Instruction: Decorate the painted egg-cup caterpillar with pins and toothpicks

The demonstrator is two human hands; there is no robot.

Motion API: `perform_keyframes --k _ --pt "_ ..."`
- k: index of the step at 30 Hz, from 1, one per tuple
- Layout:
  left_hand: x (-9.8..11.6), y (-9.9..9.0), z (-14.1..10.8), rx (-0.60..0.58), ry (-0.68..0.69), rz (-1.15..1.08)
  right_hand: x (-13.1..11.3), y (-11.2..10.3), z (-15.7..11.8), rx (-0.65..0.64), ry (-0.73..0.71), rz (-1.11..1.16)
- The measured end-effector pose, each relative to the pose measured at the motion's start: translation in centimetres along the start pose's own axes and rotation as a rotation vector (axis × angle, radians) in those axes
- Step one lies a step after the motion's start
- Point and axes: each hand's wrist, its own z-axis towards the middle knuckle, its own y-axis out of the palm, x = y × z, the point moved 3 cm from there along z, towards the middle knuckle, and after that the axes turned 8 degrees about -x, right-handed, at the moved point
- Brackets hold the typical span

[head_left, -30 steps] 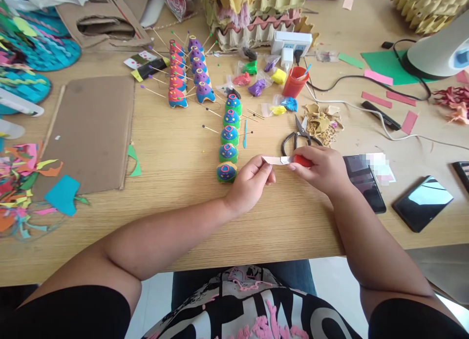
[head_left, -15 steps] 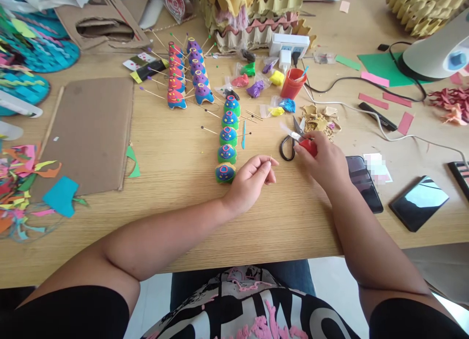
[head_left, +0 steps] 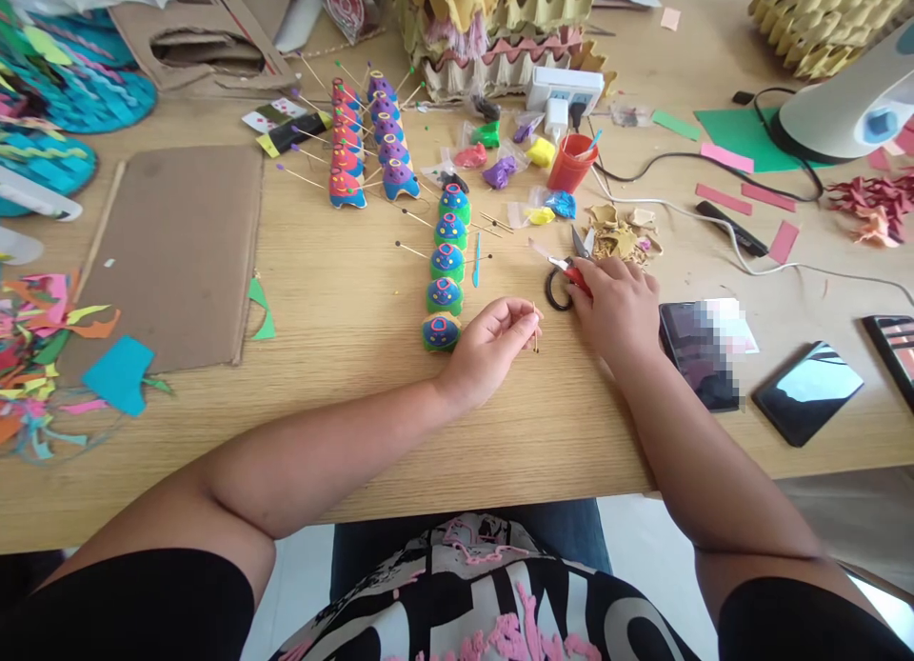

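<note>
My left hand (head_left: 492, 351) pinches a thin stick (head_left: 536, 328) with a small dark tip at its lower end, just right of the nearest piece of a green and blue caterpillar (head_left: 447, 261). My right hand (head_left: 620, 304) is curled over red-handled scissors (head_left: 577, 278), its palm toward the table. Beside them lie black-handled scissors (head_left: 558, 290). Dark-tipped sticks jut from the caterpillar's sides, and a light-blue tool (head_left: 476, 261) lies to its right. Farther back stand a red and blue caterpillar (head_left: 347, 147) and a purple one (head_left: 390, 139), both with sticks in their sides.
Cardboard (head_left: 171, 261) lies at left beside paper scraps (head_left: 43, 356). Behind are bags of coloured clay (head_left: 500, 172), a red cup (head_left: 571, 163), a power strip (head_left: 564, 90) and egg cartons (head_left: 500, 32). Phones (head_left: 809, 394) lie at right, with cables farther back.
The stick in my left hand now points down with its dark tip showing. My right hand has lowered to the table with the red scissors, its fingers flatter.
</note>
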Motion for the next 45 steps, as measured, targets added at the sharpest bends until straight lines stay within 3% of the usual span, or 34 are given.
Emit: perform_keyframes --k 4,11,16,22,26,32,35,40,45 --pt "0.1 0.1 0.0 0.009 -0.016 -0.051 -0.6 -0.5 -0.3 0.007 -0.044 0.028" --pt "0.0 -0.2 0.1 0.042 -0.050 -0.149 -2.6 -1.8 -1.5 0.029 -0.472 0.206" --pt "0.1 -0.3 0.2 0.056 -0.078 -0.196 -3.3 -2.1 -2.3 0.041 -0.548 0.241" --pt "0.5 -0.2 0.1 0.045 -0.069 -0.136 -3.4 -2.5 -3.0 0.324 -0.806 0.433" --pt "0.4 -0.3 0.0 0.016 -0.062 -0.058 -3.2 -2.2 -2.6 0.333 -0.699 0.628" --pt "1.1 0.3 -0.8 -0.158 -0.066 0.210 -3.0 -0.4 -2.0 0.148 -0.185 1.228" --pt "1.4 1.0 -1.3 -0.281 -0.084 0.333 -3.3 0.3 -1.8 0.045 -0.014 1.453" --pt "1.0 1.6 -1.9 -0.369 -0.064 0.438 -3.5 0.4 -1.6 -0.013 0.055 1.535" --pt "1.1 1.8 -2.4 -0.452 0.164 0.625 -3.5 0.9 -1.3 -0.031 0.075 1.505"
